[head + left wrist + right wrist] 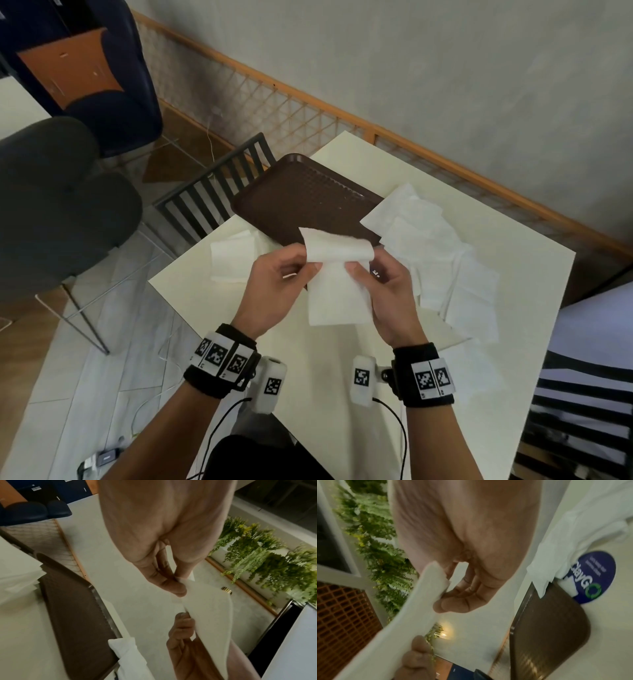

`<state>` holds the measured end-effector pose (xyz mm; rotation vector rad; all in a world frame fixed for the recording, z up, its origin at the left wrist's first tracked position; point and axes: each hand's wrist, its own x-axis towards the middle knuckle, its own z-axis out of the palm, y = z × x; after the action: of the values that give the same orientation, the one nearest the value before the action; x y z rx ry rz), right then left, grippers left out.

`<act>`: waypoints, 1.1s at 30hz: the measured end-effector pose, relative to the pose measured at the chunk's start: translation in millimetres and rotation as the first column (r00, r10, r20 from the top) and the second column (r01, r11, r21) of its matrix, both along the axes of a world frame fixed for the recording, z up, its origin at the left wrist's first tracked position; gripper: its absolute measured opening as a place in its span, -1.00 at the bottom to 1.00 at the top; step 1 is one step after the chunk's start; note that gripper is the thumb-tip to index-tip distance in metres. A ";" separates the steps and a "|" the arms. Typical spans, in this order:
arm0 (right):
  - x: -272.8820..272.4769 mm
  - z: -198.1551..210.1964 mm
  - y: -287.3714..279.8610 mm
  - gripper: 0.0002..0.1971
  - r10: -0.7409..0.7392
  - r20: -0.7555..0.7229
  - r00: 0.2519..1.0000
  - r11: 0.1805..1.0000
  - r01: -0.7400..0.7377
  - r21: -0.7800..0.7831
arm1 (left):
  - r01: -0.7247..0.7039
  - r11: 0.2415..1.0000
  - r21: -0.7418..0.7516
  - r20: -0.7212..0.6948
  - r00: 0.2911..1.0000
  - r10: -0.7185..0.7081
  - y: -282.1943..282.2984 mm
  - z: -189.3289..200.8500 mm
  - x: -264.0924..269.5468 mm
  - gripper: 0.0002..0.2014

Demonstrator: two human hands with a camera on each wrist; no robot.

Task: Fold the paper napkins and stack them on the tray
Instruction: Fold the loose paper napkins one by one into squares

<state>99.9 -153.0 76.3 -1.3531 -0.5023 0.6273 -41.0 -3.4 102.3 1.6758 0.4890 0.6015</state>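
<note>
A cream table (pixel 479 308) stands by a grey wall (pixel 411 68) (wooden lattice (pixel 274 99) along its base), dark chairs (pixel 51 205) nearby.

White napkin (pixel 337 274) mid-air, top edge curled over; loose napkins (pixel 442 253) beside bare brown tray (pixel 301 198).

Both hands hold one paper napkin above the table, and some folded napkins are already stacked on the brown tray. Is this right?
Not quite. The left hand and right hand do hold one paper napkin above the table, but the head view shows the brown tray holding no stack; the other napkins lie on the table beside it, one corner overlapping its rim.
</note>
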 end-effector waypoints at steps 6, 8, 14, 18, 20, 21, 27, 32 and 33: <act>1.4 8.0 6.6 -0.57 -0.010 -0.182 0.983 0.988 0.038 0.149 | 0.024 0.996 0.086 0.055 0.998 -0.028 2.3 15.9 -4.4 -0.74; 1.7 8.7 5.7 -0.65 0.027 -0.143 0.989 0.985 -0.002 0.175 | 0.038 0.994 0.102 0.058 0.997 -0.044 2.8 20.1 -6.0 -0.70; -0.6 12.5 7.7 -0.72 0.043 -0.165 0.985 0.980 -0.010 0.196 | 0.032 0.999 0.022 0.092 0.995 -0.034 4.9 24.2 -8.3 -0.72; -2.4 14.7 9.7 -0.71 0.013 -0.127 0.992 0.989 0.006 0.148 | 0.018 1.000 -0.009 0.090 0.996 -0.017 6.7 24.1 -8.5 -0.68; -1.3 20.1 10.6 -0.74 -0.019 -0.122 0.992 0.994 0.031 0.105 | 0.001 1.000 0.017 0.084 0.996 -0.002 9.2 23.4 -10.4 -0.69; -0.9 24.5 11.0 -0.77 -0.031 -0.137 0.990 0.994 0.045 0.101 | -0.005 0.999 0.049 0.080 0.997 0.001 10.7 23.5 -12.2 -0.69; -20.0 38.8 38.0 -0.70 0.049 0.650 0.758 0.962 0.139 -0.235 | 0.038 0.930 0.365 0.028 0.998 -0.052 17.1 24.9 -16.8 -0.80; -30.4 22.1 76.3 -0.69 0.138 0.738 0.660 0.947 0.131 -0.294 | -0.072 0.926 0.370 0.063 0.997 0.052 34.2 19.3 -24.6 -0.77; -29.0 19.9 80.3 -0.68 0.114 0.718 0.687 0.944 0.150 -0.293 | -0.107 0.928 0.358 0.068 0.994 0.089 40.3 17.8 -28.7 -0.76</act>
<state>70.8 -72.7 96.2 -1.9326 -1.0646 0.1102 -69.7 36.9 120.1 1.9866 0.4459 0.8450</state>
